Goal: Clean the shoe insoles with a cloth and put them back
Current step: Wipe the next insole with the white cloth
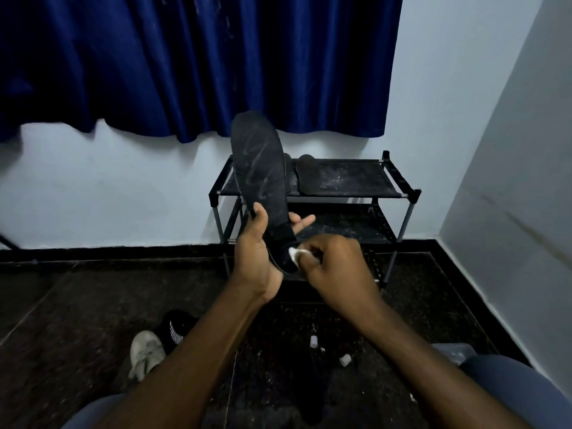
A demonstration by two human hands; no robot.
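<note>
A long black insole (260,168) with pale scuff marks stands nearly upright in the middle of the view. My left hand (257,252) grips its lower part, thumb on the left edge and fingers showing behind on the right. My right hand (334,264) pinches a small white cloth (294,253) against the insole's heel end. A second black insole (308,174) lies flat on the top shelf of the black shoe rack (399,184) behind. On the floor at lower left lie a white shoe (145,352) and a black shoe (176,328).
The rack stands against a pale wall under a blue curtain (192,63). Small white bits (314,340) lie on the dark speckled floor between my knees. A wall closes the right side. My knees in blue fabric (520,394) fill the bottom corners.
</note>
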